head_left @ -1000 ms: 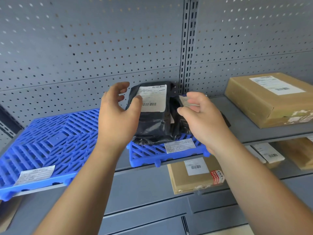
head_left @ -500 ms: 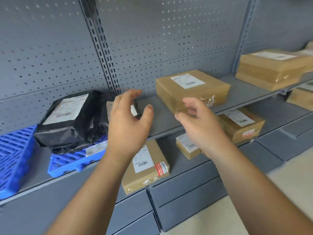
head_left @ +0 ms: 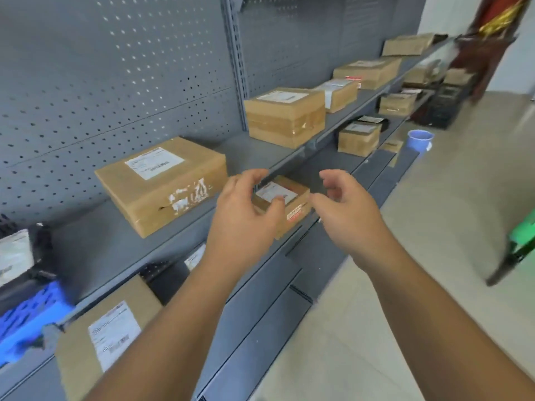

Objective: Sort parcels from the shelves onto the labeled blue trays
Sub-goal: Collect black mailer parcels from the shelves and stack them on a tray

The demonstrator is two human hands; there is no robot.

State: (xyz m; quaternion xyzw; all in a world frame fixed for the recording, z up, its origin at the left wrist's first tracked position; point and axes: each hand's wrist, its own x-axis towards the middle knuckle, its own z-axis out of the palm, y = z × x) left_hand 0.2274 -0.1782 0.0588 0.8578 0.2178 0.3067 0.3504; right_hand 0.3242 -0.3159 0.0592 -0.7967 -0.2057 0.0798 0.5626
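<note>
Right now the person is working along the grey shelving (head_left: 115, 82), at the pick-up step by the look of it, with nothing lifted yet. Its upper shelf (head_left: 95, 247) is carrying a large taped box (head_left: 162, 183) and more boxes running far right. The blue tray (head_left: 31, 311) is sitting at the near left edge, blurred. The likely target is the small labelled box (head_left: 292, 198) lying on the lower shelf, just behind the hands. Left hand (head_left: 243, 224) and right hand (head_left: 347, 215) are hovering either side of it, fingers loosely curled, holding nothing. The left thumb is overlapping the box, contact unclear. The next move is calling for gripping its sides, reading the label, then carrying it left. A pale floor (head_left: 434, 285) is stretching right, with a blue cup (head_left: 419, 140) standing far off.
</note>
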